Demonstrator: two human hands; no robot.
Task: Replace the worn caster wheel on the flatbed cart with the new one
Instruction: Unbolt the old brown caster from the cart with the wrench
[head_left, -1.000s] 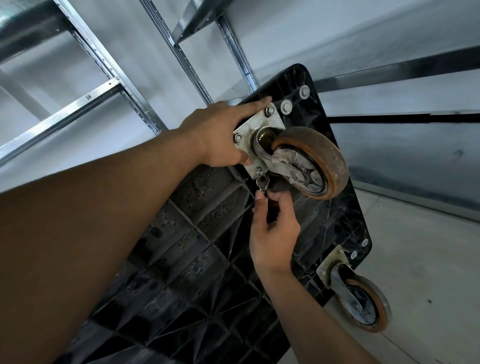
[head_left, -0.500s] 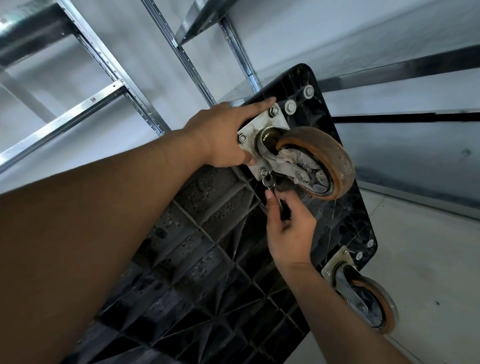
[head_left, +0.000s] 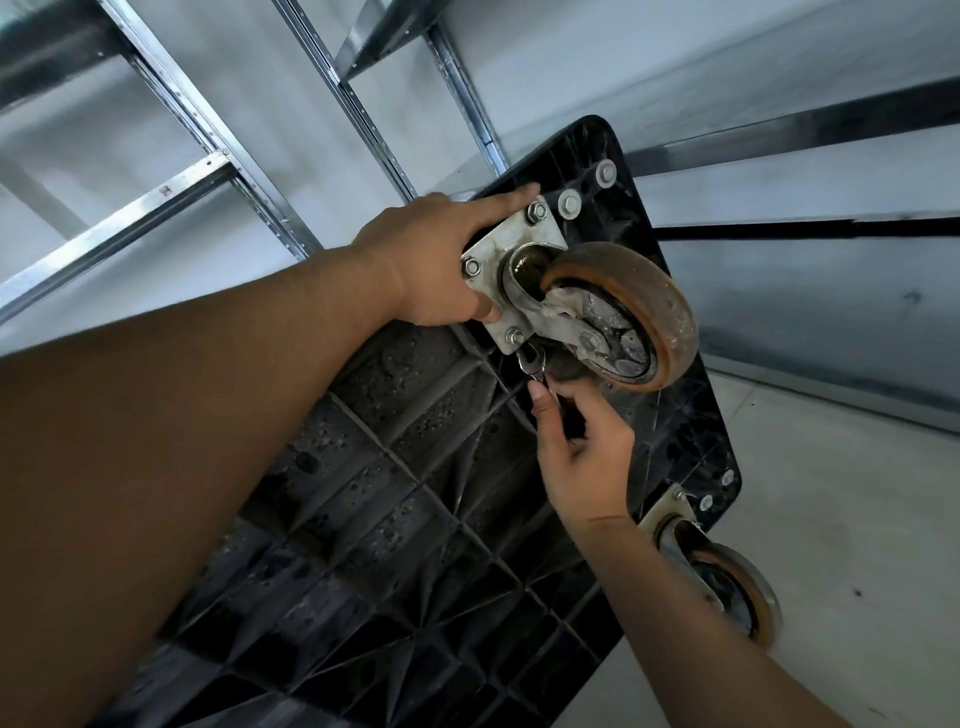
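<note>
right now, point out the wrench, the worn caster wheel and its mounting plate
wrench (head_left: 531, 364), head view, on its metal working end
worn caster wheel (head_left: 641, 280), head view, on the brown tread
mounting plate (head_left: 506, 239), head view, on bare flat metal near its upper corner

Bare left hand (head_left: 431, 270) and right hand (head_left: 582, 457), forearms bare, nails apparently short

Storeroom or warehouse bay, this one: bare slotted-steel shelving uprights (head_left: 200, 122) and cross-rails climb a plain pale wall (head_left: 571, 52), there's a smooth light floor (head_left: 857, 493) below, and a black flatbed cart (head_left: 415, 519) tipped up on edge.
</note>
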